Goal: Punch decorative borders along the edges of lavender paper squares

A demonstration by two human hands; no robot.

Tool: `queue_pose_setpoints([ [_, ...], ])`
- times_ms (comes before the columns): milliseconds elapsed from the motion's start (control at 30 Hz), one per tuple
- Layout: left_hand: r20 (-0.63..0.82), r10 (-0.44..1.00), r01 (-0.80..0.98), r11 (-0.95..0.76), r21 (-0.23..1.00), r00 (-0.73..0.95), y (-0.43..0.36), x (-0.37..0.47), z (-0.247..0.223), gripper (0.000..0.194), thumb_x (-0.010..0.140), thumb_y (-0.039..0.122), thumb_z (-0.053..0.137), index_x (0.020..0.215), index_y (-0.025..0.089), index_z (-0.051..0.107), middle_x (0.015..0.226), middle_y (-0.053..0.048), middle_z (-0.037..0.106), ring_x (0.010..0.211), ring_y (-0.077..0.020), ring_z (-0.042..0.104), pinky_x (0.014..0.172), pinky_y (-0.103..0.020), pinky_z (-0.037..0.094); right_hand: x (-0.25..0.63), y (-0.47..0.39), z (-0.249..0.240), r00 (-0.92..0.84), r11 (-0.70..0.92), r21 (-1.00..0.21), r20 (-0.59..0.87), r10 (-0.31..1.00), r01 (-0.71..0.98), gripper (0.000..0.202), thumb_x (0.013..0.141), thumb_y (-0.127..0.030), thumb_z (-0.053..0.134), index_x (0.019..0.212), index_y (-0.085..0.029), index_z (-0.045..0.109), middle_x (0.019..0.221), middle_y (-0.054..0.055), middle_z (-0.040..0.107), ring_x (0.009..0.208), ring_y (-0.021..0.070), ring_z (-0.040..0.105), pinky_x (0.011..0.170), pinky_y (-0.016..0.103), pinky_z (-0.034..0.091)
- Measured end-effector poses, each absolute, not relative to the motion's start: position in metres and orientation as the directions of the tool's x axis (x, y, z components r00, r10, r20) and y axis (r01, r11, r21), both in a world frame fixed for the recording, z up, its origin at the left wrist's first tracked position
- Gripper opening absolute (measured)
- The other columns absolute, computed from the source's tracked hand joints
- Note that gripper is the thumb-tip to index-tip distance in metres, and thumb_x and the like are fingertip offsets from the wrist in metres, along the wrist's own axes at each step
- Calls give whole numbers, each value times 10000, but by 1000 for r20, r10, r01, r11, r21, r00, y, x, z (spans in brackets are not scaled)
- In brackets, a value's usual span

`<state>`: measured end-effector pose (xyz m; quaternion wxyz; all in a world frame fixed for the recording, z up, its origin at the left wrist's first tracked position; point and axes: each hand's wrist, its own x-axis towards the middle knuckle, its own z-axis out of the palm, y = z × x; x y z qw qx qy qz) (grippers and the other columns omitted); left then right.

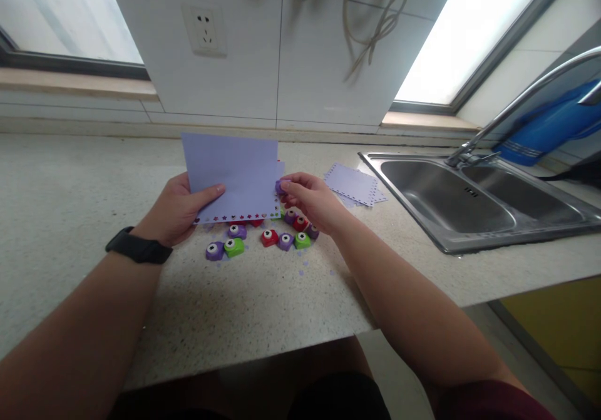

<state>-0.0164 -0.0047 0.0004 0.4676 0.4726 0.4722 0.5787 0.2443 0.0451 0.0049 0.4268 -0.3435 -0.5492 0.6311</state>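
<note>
Paper, a plain lavender sheet point(232, 173), is held up above the tabletop point(244, 313), between the back edge by the wall and the front edge. Small shaped cut-outs run along its lower border, and a few more show at the lower right corner. The left hand point(183, 204) is clamped on the sheet's left side, thumb flat across the face and the other fingers behind; a dark band point(138, 246) circles that wrist. The right hand point(312, 198) is closed on a small purple punch point(280, 187) at the sheet's right edge, thumb and fingers pinching it. The two hands are apart, with most of the sheet between them.

Below and partly behind the sheet, more punches rest on the tabletop. Near the sheet's lower left part sit a purple one point(215, 251) and a green one point(233, 246) side by side, with another purple one point(236, 231) just behind. Farther right, a red punch point(269, 238), a purple one and a green one point(302, 240) form a row, with others behind them near the right hand. Lavender paper bits point(301, 272) lie scattered in front. Sheets with punched borders point(354, 184) overlap toward the back edge, near the left rim of the steel sink point(446, 194).
</note>
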Motion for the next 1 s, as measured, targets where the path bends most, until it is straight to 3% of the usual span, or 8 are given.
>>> queue_pose_setpoints([
  [1000, 107, 986, -90, -119, 989, -125, -8, -9, 4, 415, 702, 288, 916, 1088, 202, 790, 1035, -79, 811, 971, -298, 762, 906, -432, 643, 240, 41, 7, -406, -69, -986, -1, 914, -153, 295, 738, -406, 873, 896, -223, 704, 858, 17, 697, 721, 144, 601, 731, 328, 529],
])
